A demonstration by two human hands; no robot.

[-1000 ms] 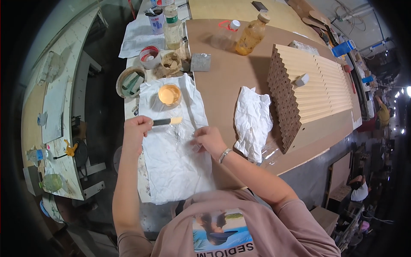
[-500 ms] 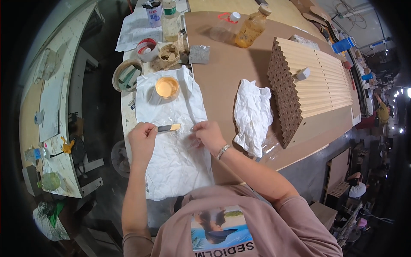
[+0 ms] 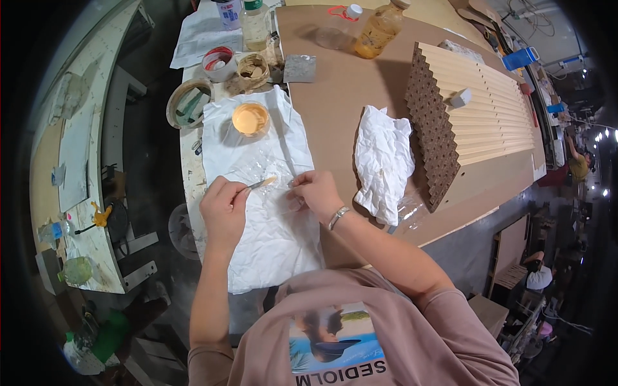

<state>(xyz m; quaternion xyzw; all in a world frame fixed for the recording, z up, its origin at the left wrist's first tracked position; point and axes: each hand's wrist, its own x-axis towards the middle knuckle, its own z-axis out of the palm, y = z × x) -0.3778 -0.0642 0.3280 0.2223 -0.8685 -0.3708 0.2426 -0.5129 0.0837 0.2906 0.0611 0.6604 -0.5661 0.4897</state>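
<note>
My left hand (image 3: 223, 209) is closed, its fingertips pinching a small flat spatula-like tool (image 3: 265, 183) with a dark body and a cream-coloured tip. The tool is seen nearly edge-on and points toward my right hand (image 3: 320, 198). That hand is closed too, in a pinch; a small, thin, dark thing shows at its fingertips, too small to name. Clear, crinkled plastic film (image 3: 261, 166) lies beneath the hands, on a white cloth (image 3: 273, 257). Beyond them on the cloth stands a clear cup (image 3: 250, 119) of creamy orange stuff.
A crumpled white cloth (image 3: 383, 164) lies to the right, beside a ridged wooden block (image 3: 483, 109) with a patterned brown end. Far left on the table are a tub (image 3: 188, 105), an open can (image 3: 253, 71) and a bottle (image 3: 255, 29). An amber bottle (image 3: 380, 31) stands farther back.
The tool in my left hand has turned from flat to nearly edge-on, its tip tilting up and slightly right. My right hand keeps its pinch. The whole view has shifted a little.
</note>
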